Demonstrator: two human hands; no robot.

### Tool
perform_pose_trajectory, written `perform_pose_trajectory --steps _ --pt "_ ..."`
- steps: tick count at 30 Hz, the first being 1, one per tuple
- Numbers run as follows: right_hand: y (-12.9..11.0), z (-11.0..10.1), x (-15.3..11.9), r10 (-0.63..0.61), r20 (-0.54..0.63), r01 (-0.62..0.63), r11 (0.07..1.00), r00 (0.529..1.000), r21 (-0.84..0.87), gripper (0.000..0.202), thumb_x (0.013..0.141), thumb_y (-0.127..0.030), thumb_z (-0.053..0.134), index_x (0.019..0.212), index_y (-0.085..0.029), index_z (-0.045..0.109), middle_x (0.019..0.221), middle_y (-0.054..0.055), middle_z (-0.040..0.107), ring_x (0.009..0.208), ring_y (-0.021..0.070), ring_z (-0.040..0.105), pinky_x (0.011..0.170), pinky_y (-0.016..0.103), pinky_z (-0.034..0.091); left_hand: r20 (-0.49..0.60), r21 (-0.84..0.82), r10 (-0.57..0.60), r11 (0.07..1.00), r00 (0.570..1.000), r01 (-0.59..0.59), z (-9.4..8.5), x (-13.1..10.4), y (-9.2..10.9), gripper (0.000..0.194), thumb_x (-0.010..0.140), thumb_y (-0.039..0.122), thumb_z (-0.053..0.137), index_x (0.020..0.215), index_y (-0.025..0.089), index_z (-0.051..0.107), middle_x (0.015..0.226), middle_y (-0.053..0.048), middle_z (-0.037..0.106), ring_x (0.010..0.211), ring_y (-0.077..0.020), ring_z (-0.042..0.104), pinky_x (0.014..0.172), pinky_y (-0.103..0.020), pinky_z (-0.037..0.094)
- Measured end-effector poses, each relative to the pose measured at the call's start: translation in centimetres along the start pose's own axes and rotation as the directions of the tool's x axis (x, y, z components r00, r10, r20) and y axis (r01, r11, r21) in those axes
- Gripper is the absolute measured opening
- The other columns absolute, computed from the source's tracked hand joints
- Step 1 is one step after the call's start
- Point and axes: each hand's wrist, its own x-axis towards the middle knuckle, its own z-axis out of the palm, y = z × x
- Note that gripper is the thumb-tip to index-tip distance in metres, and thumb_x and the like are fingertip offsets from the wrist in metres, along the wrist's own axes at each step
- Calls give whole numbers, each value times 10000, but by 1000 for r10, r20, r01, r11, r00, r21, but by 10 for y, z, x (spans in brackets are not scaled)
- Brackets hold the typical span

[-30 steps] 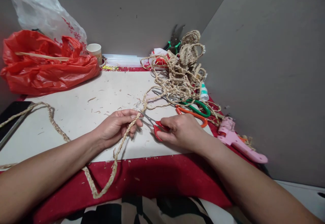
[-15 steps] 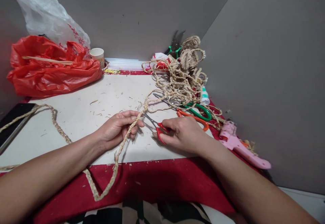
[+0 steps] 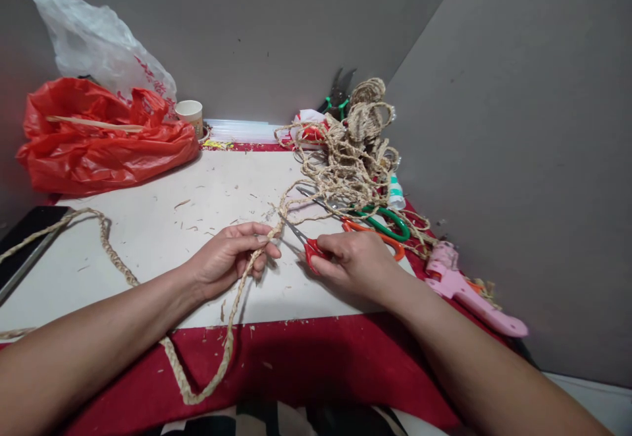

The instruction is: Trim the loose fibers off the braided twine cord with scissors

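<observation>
A braided straw rope [image 3: 231, 330] is pinched between the thumb and fingers of my left hand [image 3: 241, 251]. From there it droops over the near edge of the board, passes under my left forearm and comes up again at the left. Its other end leads to a tangled heap of thinner cord [image 3: 340, 159]. My right hand [image 3: 353, 261] grips small red-handled scissors [image 3: 310, 251], their blades nearly together and their tips against the rope just beyond my left fingers. Whether the blades have a strand between them, I cannot tell.
Larger scissors with orange handles [image 3: 375, 235] and green-handled ones [image 3: 390, 222] lie under the heap's edge. A pink glue gun [image 3: 461, 291] rests at the right. Behind stand a red plastic bag [image 3: 108, 159] and paper cup [image 3: 189, 116]. A dark phone-like slab [image 3: 29, 225] lies left.
The scissors have closed, their handles coming together. A fibre sliver that stuck out from the rope's lower part now lies on the board beside it. My left thumb presses flatter on the rope.
</observation>
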Motion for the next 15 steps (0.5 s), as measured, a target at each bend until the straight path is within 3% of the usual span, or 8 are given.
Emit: perform_pose_trajectory --steps 8,15 --pt "-9 -2 -2 -59 51 63 995 997 -79 286 777 -399 552 600 -178 596 534 18 582 479 112 387 536 282 132 -9 12 24 1000 1000 -24 -1 -1 -1 181 782 130 634 949 143 568 725 -48 685 449 -75 513 472 -209 432" --pt "-4 3 -3 -100 43 103 992 994 -73 285 824 -305 506 596 -170 611 560 36 614 498 119 438 542 285 156 7 -6 7 1000 1000 -7 -2 0 -1 170 772 127 647 918 139 559 720 -61 688 447 -76 520 469 -200 436"
